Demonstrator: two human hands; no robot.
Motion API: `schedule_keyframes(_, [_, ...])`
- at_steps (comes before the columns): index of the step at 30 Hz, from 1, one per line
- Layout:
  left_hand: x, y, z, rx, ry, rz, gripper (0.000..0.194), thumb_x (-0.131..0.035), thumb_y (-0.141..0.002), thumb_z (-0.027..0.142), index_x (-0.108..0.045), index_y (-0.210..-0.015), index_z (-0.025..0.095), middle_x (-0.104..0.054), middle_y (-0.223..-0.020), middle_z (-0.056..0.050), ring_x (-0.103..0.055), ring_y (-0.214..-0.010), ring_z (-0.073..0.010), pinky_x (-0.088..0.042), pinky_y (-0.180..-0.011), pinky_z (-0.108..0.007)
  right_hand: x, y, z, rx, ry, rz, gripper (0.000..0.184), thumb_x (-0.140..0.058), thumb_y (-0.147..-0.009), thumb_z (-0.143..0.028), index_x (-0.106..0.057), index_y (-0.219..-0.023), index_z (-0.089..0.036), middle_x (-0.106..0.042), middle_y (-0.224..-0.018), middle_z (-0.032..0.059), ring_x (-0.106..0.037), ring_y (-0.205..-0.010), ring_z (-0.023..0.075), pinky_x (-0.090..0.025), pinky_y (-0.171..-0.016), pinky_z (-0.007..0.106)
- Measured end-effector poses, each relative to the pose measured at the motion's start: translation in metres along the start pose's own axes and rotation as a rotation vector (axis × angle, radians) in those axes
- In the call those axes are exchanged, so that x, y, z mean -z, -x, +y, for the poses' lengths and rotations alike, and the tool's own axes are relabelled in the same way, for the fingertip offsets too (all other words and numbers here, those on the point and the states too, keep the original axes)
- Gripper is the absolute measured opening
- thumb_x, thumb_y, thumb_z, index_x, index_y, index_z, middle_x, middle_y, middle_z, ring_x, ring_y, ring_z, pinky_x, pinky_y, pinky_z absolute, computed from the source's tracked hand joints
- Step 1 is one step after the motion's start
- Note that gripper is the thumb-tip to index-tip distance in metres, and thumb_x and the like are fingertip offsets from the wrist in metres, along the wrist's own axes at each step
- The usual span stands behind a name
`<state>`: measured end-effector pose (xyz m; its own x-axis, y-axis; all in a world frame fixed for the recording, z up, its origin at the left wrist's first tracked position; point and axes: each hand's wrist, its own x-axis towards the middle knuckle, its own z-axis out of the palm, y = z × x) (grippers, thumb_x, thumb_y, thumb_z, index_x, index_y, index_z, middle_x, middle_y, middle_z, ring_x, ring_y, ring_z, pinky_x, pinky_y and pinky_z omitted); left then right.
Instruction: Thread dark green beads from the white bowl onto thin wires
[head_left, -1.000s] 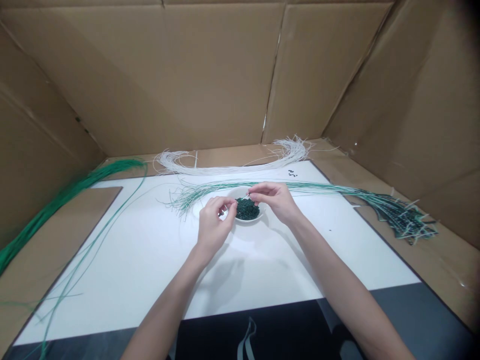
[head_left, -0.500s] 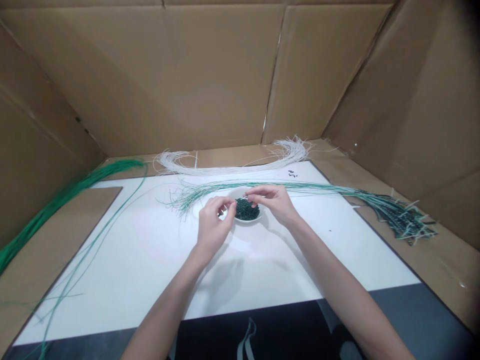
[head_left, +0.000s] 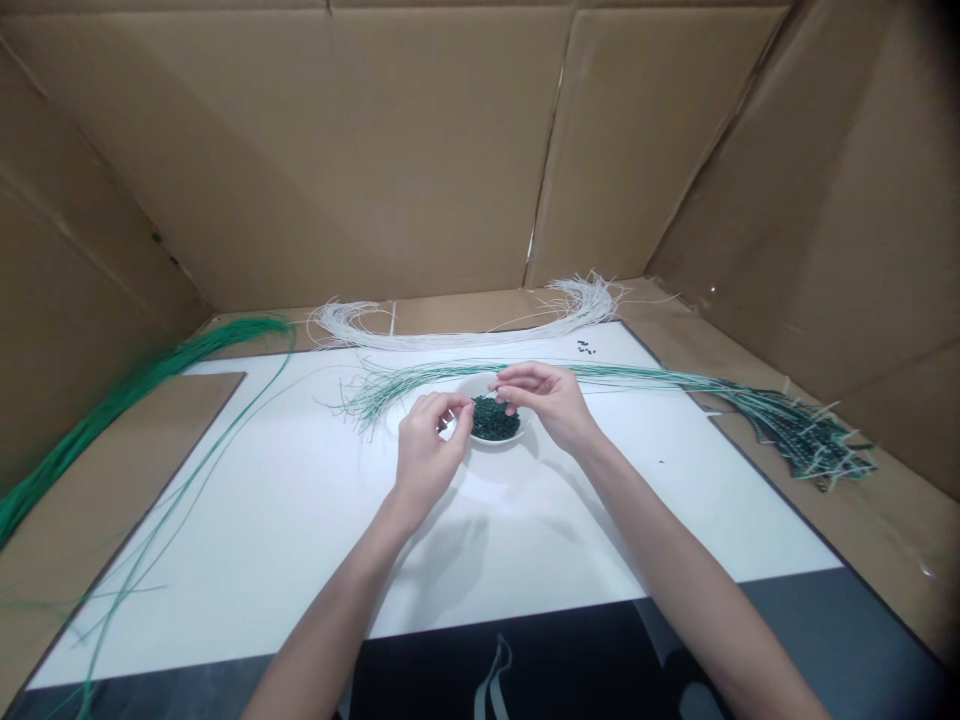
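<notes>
A small white bowl [head_left: 525, 425] holds a heap of tiny dark green beads [head_left: 495, 420]. At the bowl's left rim, my left hand [head_left: 433, 440] is closed in a pinch, thumb against forefinger. A few small pale and dark bits show by its fingers, too small to name. Over the back right of the beads, my right hand [head_left: 547, 400] also pinches, with a tiny light glint at its fingertips. What either pinch holds is too fine to make out. Behind the bowl runs a bundle of thin green strands [head_left: 420, 378], its right end strung with dark beads [head_left: 810, 440].
White strands [head_left: 465, 341] curve along the back edge of the white board [head_left: 300, 520]. A thick green strand bundle [head_left: 150, 375] lies at the left, with loose strands trailing forward. Several dark beads [head_left: 585, 348] lie at the back right. Cardboard walls [head_left: 435, 160] surround the board.
My right hand has shifted very slightly, its fingers lifting a little. My left hand stays almost in place at the bowl, still pinching.
</notes>
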<state>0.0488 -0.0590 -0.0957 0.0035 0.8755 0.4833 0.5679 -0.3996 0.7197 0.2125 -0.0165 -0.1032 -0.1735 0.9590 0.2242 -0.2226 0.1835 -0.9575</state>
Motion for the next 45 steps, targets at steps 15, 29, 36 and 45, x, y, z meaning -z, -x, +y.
schedule_keyframes(15, [-0.0011, -0.0004, -0.0006, -0.029, -0.009, -0.027, 0.009, -0.051, -0.077, 0.020, -0.059, -0.073, 0.018, -0.061, -0.069, -0.001, -0.049, -0.063, -0.0125, -0.040, -0.061, -0.025, -0.0010, 0.0014, -0.0025, 0.004, 0.058, 0.003, 0.020, -0.073, -0.059, -0.026, -0.066, -0.076, -0.017, -0.070, -0.075, 0.0045, -0.064, -0.067, 0.0159, -0.048, -0.051, 0.023])
schedule_keyframes(29, [-0.0005, 0.0001, -0.0004, -0.016, -0.017, -0.034, 0.010, -0.050, -0.078, 0.021, -0.059, -0.073, 0.018, -0.062, -0.070, -0.001, -0.048, -0.063, -0.0126, -0.040, -0.061, -0.025, -0.0018, 0.0019, -0.0054, 0.009, 0.089, 0.001, 0.022, -0.073, -0.059, -0.028, -0.066, -0.076, -0.017, -0.070, -0.077, 0.0051, -0.065, -0.070, 0.0173, -0.048, -0.052, 0.024])
schedule_keyframes(36, [-0.0014, -0.0001, -0.0006, -0.016, -0.020, -0.035, 0.010, -0.051, -0.077, 0.020, -0.059, -0.073, 0.017, -0.062, -0.070, -0.001, -0.049, -0.063, -0.0125, -0.040, -0.061, -0.025, -0.0007, 0.0017, -0.0040, 0.025, 0.082, 0.000, 0.021, -0.073, -0.059, -0.027, -0.065, -0.076, -0.017, -0.070, -0.076, 0.0046, -0.065, -0.069, 0.0166, -0.048, -0.052, 0.023])
schedule_keyframes(45, [-0.0012, 0.0007, -0.0020, -0.016, -0.003, -0.027, 0.010, -0.051, -0.078, 0.021, -0.059, -0.074, 0.017, -0.061, -0.069, -0.001, -0.051, -0.066, -0.0130, -0.041, -0.061, -0.025, -0.0004, 0.0013, -0.0037, 0.019, 0.113, -0.003, 0.021, -0.072, -0.060, -0.028, -0.066, -0.076, -0.017, -0.070, -0.077, 0.0053, -0.064, -0.072, 0.0175, -0.048, -0.052, 0.023])
